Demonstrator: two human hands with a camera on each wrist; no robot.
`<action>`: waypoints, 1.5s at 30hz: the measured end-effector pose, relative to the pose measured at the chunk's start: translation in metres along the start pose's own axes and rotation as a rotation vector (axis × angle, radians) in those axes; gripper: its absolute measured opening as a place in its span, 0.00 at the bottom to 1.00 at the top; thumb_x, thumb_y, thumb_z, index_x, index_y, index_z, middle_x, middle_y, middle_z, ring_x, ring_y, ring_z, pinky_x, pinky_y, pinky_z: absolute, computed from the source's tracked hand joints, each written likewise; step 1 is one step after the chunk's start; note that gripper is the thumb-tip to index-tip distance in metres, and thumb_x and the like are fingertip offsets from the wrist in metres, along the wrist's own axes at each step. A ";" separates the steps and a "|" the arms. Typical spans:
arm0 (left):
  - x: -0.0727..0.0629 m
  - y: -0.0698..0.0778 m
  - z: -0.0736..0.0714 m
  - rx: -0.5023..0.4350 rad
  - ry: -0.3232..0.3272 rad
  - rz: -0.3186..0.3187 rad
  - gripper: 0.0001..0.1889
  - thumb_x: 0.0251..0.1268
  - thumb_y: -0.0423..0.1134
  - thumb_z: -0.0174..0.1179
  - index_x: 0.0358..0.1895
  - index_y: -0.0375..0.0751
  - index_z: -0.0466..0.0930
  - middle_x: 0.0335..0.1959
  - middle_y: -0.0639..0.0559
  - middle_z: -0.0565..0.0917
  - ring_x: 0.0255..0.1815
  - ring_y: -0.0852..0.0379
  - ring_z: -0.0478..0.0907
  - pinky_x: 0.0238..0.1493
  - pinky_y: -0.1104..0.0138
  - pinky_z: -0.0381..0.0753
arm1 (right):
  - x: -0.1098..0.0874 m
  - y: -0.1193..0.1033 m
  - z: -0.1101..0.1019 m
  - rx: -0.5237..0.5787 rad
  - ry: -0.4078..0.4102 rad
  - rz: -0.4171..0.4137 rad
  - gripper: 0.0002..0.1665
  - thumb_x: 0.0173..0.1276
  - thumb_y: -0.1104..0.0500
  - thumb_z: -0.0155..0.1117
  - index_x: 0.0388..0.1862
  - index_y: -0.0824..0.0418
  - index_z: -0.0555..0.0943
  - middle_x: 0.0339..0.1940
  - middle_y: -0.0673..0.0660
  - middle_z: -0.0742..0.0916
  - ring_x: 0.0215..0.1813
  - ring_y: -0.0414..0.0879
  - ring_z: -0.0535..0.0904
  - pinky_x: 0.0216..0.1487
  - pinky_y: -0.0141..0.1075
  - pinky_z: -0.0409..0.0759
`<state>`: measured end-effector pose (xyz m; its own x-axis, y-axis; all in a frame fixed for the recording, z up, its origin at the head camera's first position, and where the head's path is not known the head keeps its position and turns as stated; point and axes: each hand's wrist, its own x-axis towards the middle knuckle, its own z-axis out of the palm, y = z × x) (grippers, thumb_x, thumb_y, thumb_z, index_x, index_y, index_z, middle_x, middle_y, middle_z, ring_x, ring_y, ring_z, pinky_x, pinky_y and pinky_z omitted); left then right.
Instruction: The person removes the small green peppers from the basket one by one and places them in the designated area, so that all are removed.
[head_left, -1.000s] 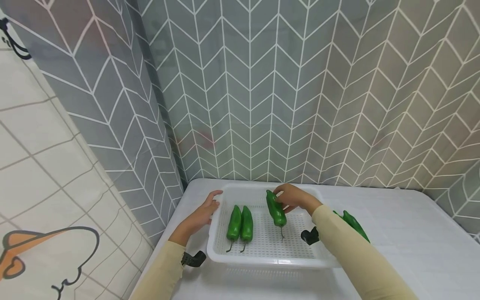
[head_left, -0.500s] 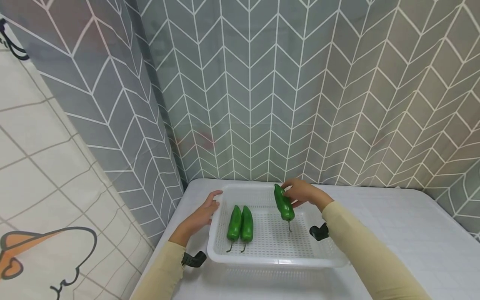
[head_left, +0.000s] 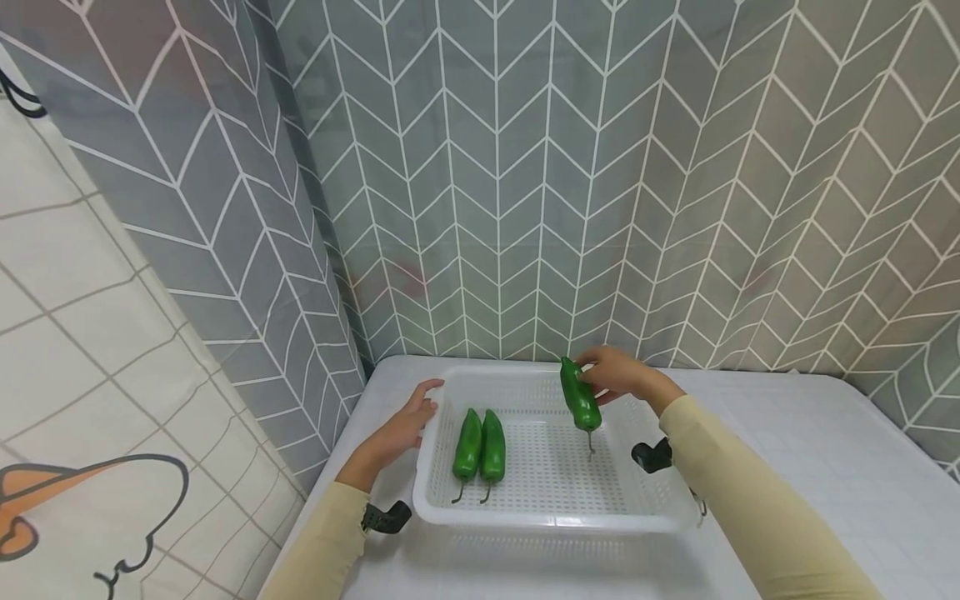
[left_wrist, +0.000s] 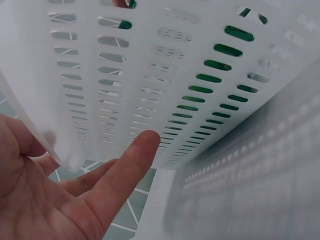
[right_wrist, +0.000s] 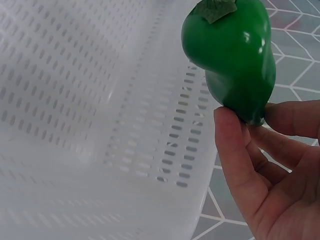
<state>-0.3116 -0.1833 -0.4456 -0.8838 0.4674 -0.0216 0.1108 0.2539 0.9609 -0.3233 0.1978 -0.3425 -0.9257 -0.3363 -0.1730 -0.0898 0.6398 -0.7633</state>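
Head view: one perforated white basket [head_left: 558, 522], set on a white-covered table [head_left: 825, 467]. One raised pepper [head_left: 581, 398], glossy green, hung over the basket at one o'clock, tapered end up, stem down, pinched by the right hand [head_left: 618, 372]. Two resting peppers [head_left: 468, 446] lay side by side inside at nine o'clock. The left hand [head_left: 405, 423] held the rim at ten o'clock.

Left wrist view: one finger stretched along the outer wall [left_wrist: 110, 75]; firm pressure could not be told.

Right wrist view: thumb and fingers closed narrowly on the tip at five o'clock; calyx [right_wrist: 216, 9] at eleven. Judged light, firm, slick-skinned, stem probably fragile; the thicker middle likely offered surer hold.
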 end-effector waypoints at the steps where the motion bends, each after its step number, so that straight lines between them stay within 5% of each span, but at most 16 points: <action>1: 0.000 0.000 0.000 -0.001 0.000 -0.001 0.27 0.87 0.45 0.35 0.81 0.52 0.42 0.72 0.33 0.64 0.65 0.39 0.74 0.53 0.49 0.82 | 0.000 0.001 -0.001 0.000 0.001 0.000 0.25 0.75 0.66 0.55 0.67 0.78 0.70 0.51 0.70 0.84 0.43 0.54 0.87 0.42 0.46 0.87; 45: -0.002 -0.002 0.001 -0.026 0.019 0.004 0.25 0.87 0.45 0.35 0.80 0.53 0.44 0.69 0.32 0.66 0.61 0.39 0.76 0.49 0.50 0.84 | -0.048 0.036 -0.059 -0.025 0.062 0.010 0.29 0.76 0.64 0.50 0.69 0.84 0.63 0.51 0.70 0.84 0.47 0.55 0.86 0.46 0.48 0.86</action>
<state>-0.3096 -0.1838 -0.4482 -0.8919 0.4520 -0.0127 0.1029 0.2301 0.9677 -0.3041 0.2772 -0.3249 -0.9474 -0.2872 -0.1411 -0.0891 0.6602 -0.7458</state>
